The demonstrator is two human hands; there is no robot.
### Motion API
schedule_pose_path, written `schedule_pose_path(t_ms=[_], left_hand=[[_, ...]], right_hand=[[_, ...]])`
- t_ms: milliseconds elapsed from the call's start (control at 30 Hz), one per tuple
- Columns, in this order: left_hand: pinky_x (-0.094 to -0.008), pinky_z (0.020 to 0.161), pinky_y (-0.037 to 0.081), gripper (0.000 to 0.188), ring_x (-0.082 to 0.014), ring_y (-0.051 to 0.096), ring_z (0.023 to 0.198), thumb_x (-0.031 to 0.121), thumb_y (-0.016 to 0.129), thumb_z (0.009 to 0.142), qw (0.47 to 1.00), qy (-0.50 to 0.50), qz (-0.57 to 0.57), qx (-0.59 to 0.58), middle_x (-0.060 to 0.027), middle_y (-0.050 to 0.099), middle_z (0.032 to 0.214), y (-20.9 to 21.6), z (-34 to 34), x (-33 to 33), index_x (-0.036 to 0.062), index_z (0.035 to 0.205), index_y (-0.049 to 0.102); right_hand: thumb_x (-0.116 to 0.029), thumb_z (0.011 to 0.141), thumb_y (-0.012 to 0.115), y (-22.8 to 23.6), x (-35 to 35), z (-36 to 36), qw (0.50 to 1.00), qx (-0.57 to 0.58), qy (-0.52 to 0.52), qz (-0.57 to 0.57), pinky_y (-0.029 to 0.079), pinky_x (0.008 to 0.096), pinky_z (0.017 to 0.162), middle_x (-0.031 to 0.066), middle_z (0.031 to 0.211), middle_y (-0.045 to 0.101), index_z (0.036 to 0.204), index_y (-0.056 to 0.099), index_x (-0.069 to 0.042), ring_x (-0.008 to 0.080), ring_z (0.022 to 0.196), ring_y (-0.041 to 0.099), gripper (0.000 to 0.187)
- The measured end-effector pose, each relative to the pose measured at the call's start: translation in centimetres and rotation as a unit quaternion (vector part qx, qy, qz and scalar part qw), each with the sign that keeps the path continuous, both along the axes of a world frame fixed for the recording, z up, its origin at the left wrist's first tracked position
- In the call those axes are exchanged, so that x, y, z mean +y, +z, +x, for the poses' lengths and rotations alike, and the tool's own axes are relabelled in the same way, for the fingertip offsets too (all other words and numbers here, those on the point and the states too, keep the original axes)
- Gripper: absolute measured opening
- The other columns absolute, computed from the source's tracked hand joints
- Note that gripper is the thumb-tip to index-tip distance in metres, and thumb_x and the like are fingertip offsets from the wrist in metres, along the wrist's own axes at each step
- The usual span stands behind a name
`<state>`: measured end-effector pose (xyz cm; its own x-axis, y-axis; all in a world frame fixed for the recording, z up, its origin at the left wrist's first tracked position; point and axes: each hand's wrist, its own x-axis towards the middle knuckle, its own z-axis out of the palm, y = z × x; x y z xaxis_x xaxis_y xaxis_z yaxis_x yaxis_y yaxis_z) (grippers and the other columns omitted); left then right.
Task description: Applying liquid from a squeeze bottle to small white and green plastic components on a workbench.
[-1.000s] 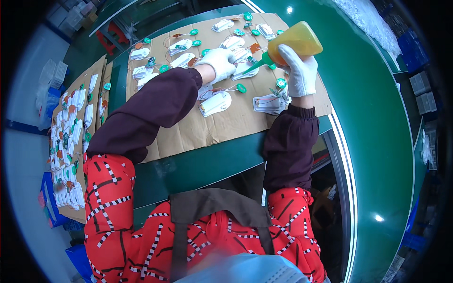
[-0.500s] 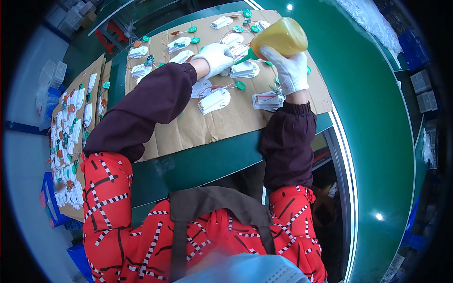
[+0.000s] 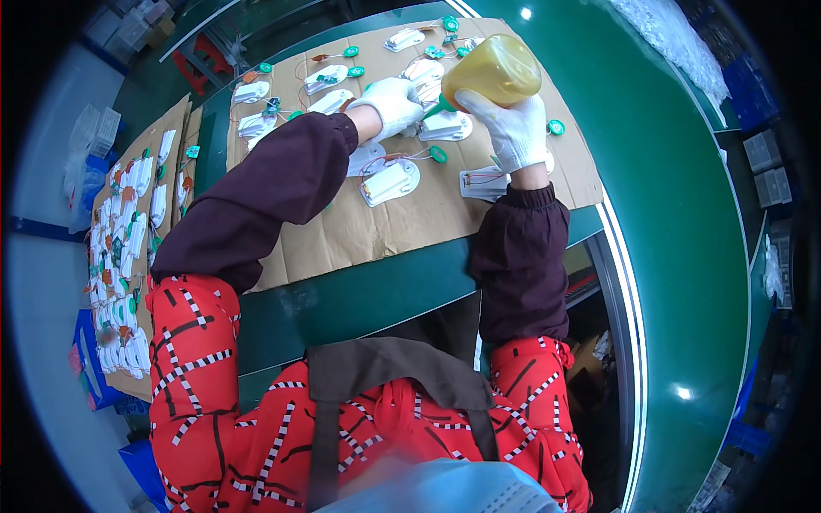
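My right hand (image 3: pixel 516 131), in a white knit glove, grips a translucent yellow squeeze bottle (image 3: pixel 500 70). The bottle is tipped, its green nozzle slanting down to the left toward my other hand. My left hand (image 3: pixel 396 106), gloved too, is closed among white plastic housings; its fingertips are hidden, so I cannot make out what they hold. Just right of it lies a white housing (image 3: pixel 446 127). Nearer me rests another housing (image 3: pixel 390 184), wired to a green disc (image 3: pixel 439 155). Below my right hand sits a housing with red wires (image 3: pixel 485 183).
A cardboard sheet (image 3: pixel 368 239) with several wired housings covers part of the green table (image 3: pixel 684 256). At the left, another cardboard sheet carries dense rows of white housings (image 3: pixel 128 231). A red stool (image 3: pixel 202 64) stands far left; clear plastic wrap (image 3: pixel 676 38) lies far right.
My right hand and the bottle have shifted a little left, bringing the nozzle closer to my left hand. A green disc and housing right of the bottle hand are more exposed. My left hand stays put.
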<state>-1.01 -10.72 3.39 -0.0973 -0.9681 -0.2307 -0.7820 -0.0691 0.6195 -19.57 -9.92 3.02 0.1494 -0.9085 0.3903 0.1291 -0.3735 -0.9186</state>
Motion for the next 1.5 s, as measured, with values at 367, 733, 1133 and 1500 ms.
schedule_pose_path(t_ms=[367, 733, 1133, 1500], left_hand=[[-0.0258, 0.057, 0.05, 0.013, -0.0151, 0.062, 0.061, 0.009, 0.057, 0.071, 0.999, -0.007, -0.022, -0.022, -0.0115, 0.063, 0.072, -0.19, 0.0, 0.09, -0.0021, 0.077, 0.055], [-0.0261, 0.056, 0.049, 0.013, -0.0145, 0.06, 0.059, 0.009, 0.058, 0.07, 1.0, 0.004, -0.027, 0.001, -0.0103, 0.062, 0.069, -0.34, 0.36, 0.34, -0.0015, 0.076, 0.055], [-0.026, 0.055, 0.049, 0.012, -0.0138, 0.06, 0.058, 0.009, 0.057, 0.07, 1.0, -0.003, -0.025, 0.006, -0.0098, 0.062, 0.068, -0.4, 0.15, 0.34, -0.0015, 0.077, 0.055], [-0.0258, 0.055, 0.049, 0.012, -0.0135, 0.06, 0.059, 0.009, 0.057, 0.071, 0.999, 0.011, -0.022, 0.022, -0.0103, 0.062, 0.07, -0.45, 0.16, 0.41, -0.0013, 0.076, 0.054]], right_hand=[[-0.015, 0.065, 0.074, 0.36, -0.37, -0.74, 0.997, 0.03, -0.009, -0.068, 0.05, 0.025, 0.063, 0.0097, 0.083, 0.065, 0.093, 0.06, 0.002, 0.0145, 0.07, 0.063, 0.036], [-0.014, 0.065, 0.073, 0.58, -0.05, -0.27, 0.999, -0.011, -0.016, -0.039, 0.051, 0.0257, 0.063, 0.0109, 0.081, 0.065, 0.092, 0.061, 0.004, 0.0155, 0.07, 0.063, 0.035], [-0.015, 0.065, 0.074, 0.12, -0.2, -0.37, 0.998, -0.039, -0.047, 0.001, 0.051, 0.0266, 0.067, 0.011, 0.09, 0.063, 0.096, 0.058, 0.002, 0.0162, 0.077, 0.062, 0.039], [-0.012, 0.064, 0.074, 0.31, -0.14, -0.2, 0.998, -0.016, -0.047, -0.041, 0.05, 0.0255, 0.065, 0.0098, 0.086, 0.065, 0.093, 0.06, 0.002, 0.0151, 0.074, 0.063, 0.035]])
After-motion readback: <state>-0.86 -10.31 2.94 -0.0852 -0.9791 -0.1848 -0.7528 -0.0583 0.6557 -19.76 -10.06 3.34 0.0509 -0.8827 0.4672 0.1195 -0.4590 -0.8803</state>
